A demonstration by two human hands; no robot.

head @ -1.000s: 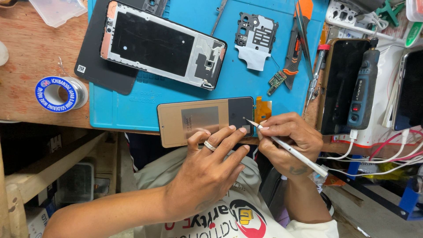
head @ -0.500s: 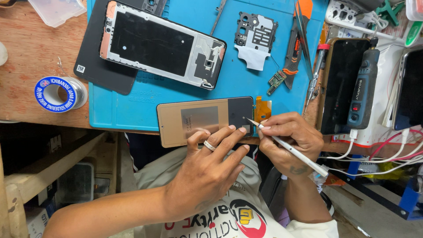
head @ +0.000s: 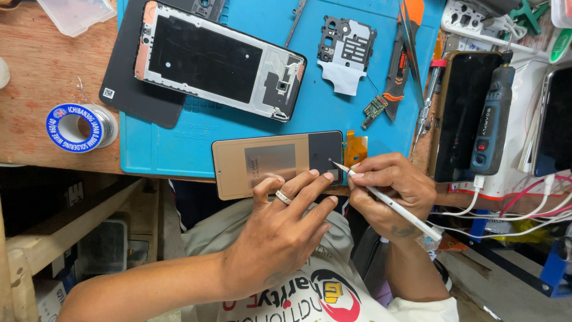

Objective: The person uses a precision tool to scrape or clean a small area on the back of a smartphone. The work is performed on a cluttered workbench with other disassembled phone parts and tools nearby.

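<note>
Display panel [head: 277, 164] lies back-up at the near edge of the blue mat [head: 179, 152], partly overhanging the tabletop [head: 42, 77] edge above the person's lap; tan backing with a dark strip at its right end, orange flex cable [head: 356, 149] sticking out past that end. Left hand [head: 280, 229] rests fingertips on the panel's near edge, pinning it, not closed around anything; right hand [head: 390, 191] has a pencil-style grip closed on a thin white tool [head: 387, 203], tip touching the dark strip near the flex.

Risks, as judged: the tool tip looks sharp, so a slip or too much pressure could gouge the backing or nick the flex; levering there could tear the cable at its root; light fingertip hold plus overhang means the panel could tilt or slide off toward the lap; pressing down on the unsupported part could crack the glass. Exact contact point is hard to read, too small.

Further out: phone frame [head: 220, 59] on a black back cover [head: 128, 89], small shield plate [head: 345, 50], solder spool [head: 74, 126], rotary tool [head: 491, 119] at right; cables crowd the right side, could snag the elbow.
</note>
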